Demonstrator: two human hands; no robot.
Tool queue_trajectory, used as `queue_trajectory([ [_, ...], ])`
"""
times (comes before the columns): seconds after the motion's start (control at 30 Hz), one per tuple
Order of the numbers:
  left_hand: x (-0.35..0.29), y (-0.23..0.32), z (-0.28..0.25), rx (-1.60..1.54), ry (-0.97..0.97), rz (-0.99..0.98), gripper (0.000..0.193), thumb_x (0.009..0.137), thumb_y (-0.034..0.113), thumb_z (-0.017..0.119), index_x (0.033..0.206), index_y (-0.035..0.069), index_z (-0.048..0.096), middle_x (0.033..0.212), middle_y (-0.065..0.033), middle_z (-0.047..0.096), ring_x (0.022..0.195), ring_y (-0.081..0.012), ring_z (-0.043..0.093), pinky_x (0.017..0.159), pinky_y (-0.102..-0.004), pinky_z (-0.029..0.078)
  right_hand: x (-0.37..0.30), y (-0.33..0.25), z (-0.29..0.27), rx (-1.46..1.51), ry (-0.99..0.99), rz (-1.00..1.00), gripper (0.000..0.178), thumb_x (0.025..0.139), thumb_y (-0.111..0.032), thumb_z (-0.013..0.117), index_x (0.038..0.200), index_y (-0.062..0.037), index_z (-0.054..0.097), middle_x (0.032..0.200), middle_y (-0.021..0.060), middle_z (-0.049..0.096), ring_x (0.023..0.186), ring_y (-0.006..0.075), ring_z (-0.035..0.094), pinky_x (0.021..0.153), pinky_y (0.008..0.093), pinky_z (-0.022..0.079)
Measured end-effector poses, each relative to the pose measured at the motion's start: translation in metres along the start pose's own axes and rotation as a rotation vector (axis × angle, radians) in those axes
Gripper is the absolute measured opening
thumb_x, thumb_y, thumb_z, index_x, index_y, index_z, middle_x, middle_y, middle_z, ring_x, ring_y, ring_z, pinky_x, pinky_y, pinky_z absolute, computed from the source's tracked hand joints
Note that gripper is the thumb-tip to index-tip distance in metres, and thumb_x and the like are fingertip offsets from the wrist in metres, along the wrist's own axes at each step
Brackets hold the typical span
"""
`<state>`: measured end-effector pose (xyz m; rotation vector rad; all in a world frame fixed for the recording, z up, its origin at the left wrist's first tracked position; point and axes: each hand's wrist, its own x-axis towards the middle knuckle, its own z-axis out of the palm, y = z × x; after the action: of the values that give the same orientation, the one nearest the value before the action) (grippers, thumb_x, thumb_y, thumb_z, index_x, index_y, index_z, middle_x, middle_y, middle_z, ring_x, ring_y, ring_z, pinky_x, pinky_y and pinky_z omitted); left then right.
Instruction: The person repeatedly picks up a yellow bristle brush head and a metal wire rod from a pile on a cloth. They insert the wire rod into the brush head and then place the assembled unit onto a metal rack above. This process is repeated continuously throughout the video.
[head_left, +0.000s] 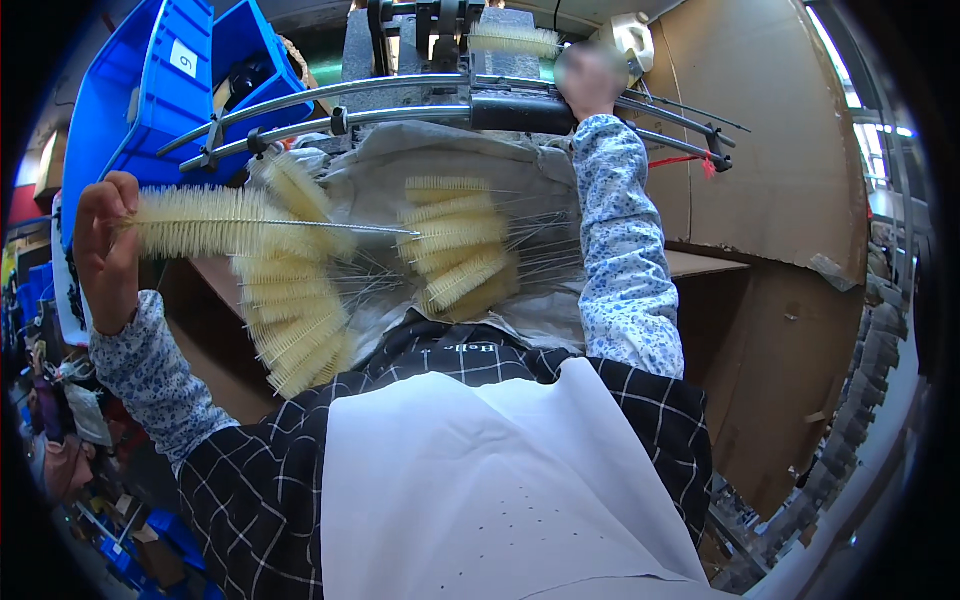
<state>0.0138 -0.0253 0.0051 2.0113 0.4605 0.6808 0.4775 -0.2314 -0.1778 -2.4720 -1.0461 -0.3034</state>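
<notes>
My left hand [108, 240] is closed around the tip of a cream bristle brush [200, 222] and holds it level at the left. The brush's twisted wire stem points right, over the piles. My right hand [590, 78] reaches forward to the machine, at the right end of another cream brush [512, 40] that lies across it. Blur hides its fingers, so whether it grips that brush does not show. Below lie two heaps of similar brushes, a left pile [295, 310] and a middle pile [450, 240], their thin wire stems pointing right.
Two metal rails [400, 95] with a black sleeve [525, 114] cross in front of the machine [420, 35]. Blue bins [140, 110] stand at the far left. Cardboard [770, 140] and a white jug [632, 38] are at the right. Grey cloth [370, 170] lies under the brushes.
</notes>
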Motion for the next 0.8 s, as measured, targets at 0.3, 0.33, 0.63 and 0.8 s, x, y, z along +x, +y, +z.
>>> queue_trajectory([
  [0.3,0.004,0.009,0.009,-0.054,0.024,0.008,0.027,0.062,-0.004,0.041,0.086,0.008,0.04,0.085,-0.0047,0.036,0.076,-0.009,0.033,0.07,-0.0195,0.027,-0.005,-0.06,0.014,-0.074,-0.004,-0.02,0.031,0.073,-0.021,0.055,0.103,-0.0124,0.058,0.1,0.0051,0.058,0.096,0.0217,0.053,0.08,0.0428,0.036],
  [0.33,0.003,0.011,0.009,-0.076,0.017,0.002,0.027,0.062,-0.005,0.041,0.086,0.008,0.04,0.085,-0.0047,0.036,0.076,-0.0091,0.033,0.07,-0.0196,0.027,-0.006,-0.073,0.011,-0.084,-0.032,-0.013,0.026,0.075,-0.02,0.053,0.099,-0.0115,0.058,0.097,0.0048,0.058,0.093,0.0204,0.053,0.078,0.0427,0.037],
  [0.63,0.013,0.017,0.028,-0.099,-0.037,0.0,0.031,0.058,-0.008,0.039,0.084,0.008,0.039,0.082,-0.0042,0.036,0.075,-0.0099,0.034,0.07,-0.0206,0.027,-0.011,-0.143,0.024,-0.054,-0.119,0.015,0.025,0.079,-0.011,0.045,0.102,-0.009,0.054,0.1,0.0045,0.056,0.094,0.0199,0.052,0.082,0.0415,0.034],
  [0.8,0.018,0.022,0.039,-0.131,-0.088,0.02,0.033,0.055,-0.008,0.037,0.084,0.008,0.039,0.082,-0.0047,0.036,0.075,-0.0107,0.034,0.071,-0.0212,0.027,-0.011,-0.138,0.028,-0.037,-0.11,0.003,0.027,0.076,-0.017,0.051,0.102,-0.0124,0.057,0.1,0.004,0.057,0.096,0.0215,0.053,0.082,0.0441,0.035],
])
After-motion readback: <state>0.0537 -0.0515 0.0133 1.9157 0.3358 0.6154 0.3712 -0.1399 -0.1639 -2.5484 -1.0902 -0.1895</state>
